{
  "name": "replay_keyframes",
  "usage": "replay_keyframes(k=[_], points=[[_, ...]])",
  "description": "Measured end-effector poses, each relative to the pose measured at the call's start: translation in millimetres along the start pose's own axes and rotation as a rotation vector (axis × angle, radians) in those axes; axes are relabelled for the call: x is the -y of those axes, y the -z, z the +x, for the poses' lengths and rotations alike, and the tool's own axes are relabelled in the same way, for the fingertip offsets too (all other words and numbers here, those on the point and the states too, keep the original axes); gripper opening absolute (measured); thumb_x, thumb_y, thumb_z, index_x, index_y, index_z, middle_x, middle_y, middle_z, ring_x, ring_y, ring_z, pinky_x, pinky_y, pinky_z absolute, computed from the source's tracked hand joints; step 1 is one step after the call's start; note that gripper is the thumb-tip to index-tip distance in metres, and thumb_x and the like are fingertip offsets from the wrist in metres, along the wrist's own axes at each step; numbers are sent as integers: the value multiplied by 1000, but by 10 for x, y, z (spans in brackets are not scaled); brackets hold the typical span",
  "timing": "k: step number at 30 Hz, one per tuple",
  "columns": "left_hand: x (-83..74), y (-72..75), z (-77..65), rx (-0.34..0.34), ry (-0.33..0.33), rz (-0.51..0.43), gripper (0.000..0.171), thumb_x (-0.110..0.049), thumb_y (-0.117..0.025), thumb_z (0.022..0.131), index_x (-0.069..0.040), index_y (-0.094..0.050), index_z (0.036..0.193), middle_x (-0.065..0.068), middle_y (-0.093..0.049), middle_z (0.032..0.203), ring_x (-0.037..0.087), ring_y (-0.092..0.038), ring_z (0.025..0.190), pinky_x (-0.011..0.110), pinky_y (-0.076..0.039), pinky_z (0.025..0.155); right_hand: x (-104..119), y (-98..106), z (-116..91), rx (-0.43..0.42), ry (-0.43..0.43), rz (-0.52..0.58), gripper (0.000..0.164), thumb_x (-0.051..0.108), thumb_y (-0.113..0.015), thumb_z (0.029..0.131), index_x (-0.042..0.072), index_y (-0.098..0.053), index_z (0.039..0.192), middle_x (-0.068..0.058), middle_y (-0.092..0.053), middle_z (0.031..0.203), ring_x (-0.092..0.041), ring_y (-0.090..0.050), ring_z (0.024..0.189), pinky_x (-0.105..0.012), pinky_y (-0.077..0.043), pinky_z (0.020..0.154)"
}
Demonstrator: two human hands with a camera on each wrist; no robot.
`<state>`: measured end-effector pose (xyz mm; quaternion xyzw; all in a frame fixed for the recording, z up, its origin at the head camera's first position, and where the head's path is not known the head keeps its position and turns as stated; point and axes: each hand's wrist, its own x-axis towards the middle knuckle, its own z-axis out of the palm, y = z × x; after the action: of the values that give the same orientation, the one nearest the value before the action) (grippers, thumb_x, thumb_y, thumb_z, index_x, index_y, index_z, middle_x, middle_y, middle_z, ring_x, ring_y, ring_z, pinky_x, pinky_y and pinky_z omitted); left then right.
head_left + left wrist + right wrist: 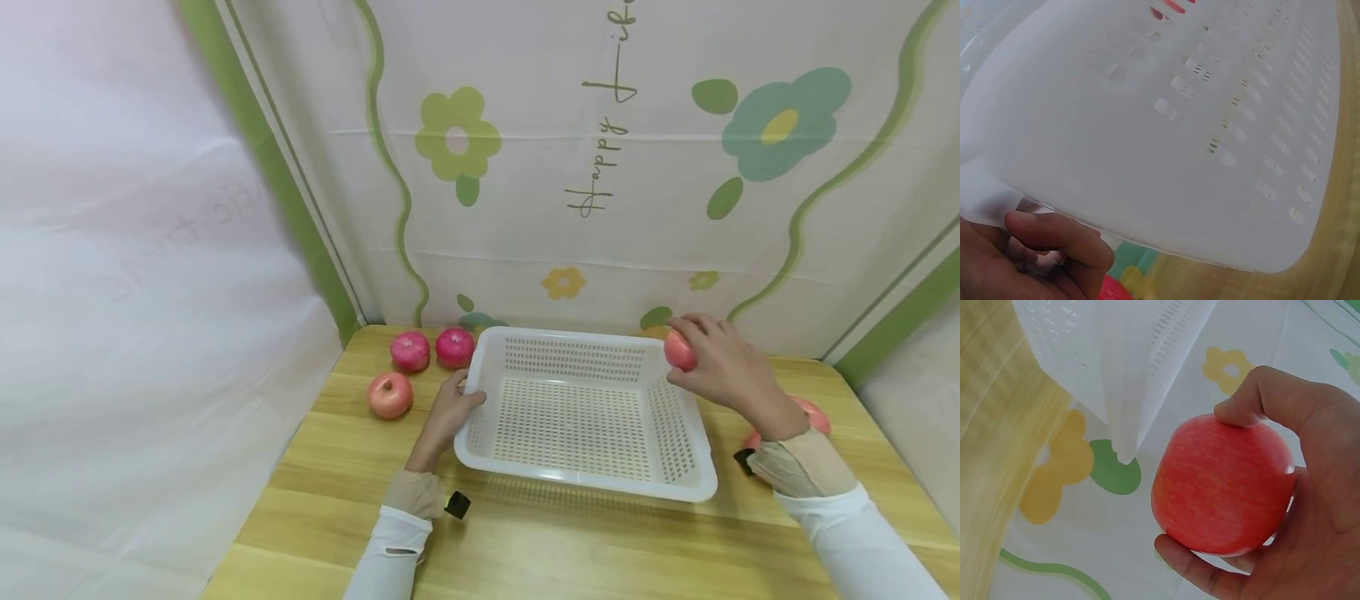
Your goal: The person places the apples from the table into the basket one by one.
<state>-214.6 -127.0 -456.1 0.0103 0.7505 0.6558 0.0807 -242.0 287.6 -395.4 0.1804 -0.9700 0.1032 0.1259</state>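
A white perforated plastic basket (573, 487) sits on the wooden table, its slotted floor showing. My left hand (448, 408) grips the left rim of this basket; up close in the left wrist view, curled fingers (1063, 240) hook around the rim. Up at the far right corner, my right hand (723, 367) holds a red apple (679, 351) beside the rim. The right wrist view has the apple (1222, 487) between the thumb and fingers, with the basket's corner (1124, 440) a short way off.
Left of the basket are two deep-pink round fruits (410, 352) and a paler pink-red round fruit (390, 395). More red fruit (813, 415) lies on the right, partly hidden by my right wrist. A flower-printed cloth (525, 233) hangs behind the table.
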Motion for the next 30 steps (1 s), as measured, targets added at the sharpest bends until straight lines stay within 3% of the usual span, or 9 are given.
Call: replay_keyframes(k=[10, 19, 30], points=[[30, -2, 31, 2, 6, -4, 50, -5, -53, 90, 3, -43, 138, 35, -60, 112, 29, -67, 84, 57, -52, 78, 62, 17, 43, 71, 3, -2, 75, 31, -68, 77, 9, -42, 143, -23, -39, 139, -47, -39, 114, -60, -48, 65], [325, 12, 204, -12, 13, -44, 51, -10, -55, 90, -5, -44, 139, 35, -59, 115, 41, -64, 94, 56, -53, 76, 122, 5, 73, 75, 10, 7, 73, 31, -68, 76, 11, -43, 142, -21, -40, 138, -46, -39, 114, -59, -48, 63], [331, 2, 210, -24, 13, -27, 53, -11, -55, 89, -8, -43, 141, 32, -60, 116, 42, -63, 96, 53, -55, 74, 166, -50, 95, 80, 18, 7, 74, 32, -69, 74, 15, -45, 141, -17, -43, 138, -44, -42, 113, -54, -49, 56]])
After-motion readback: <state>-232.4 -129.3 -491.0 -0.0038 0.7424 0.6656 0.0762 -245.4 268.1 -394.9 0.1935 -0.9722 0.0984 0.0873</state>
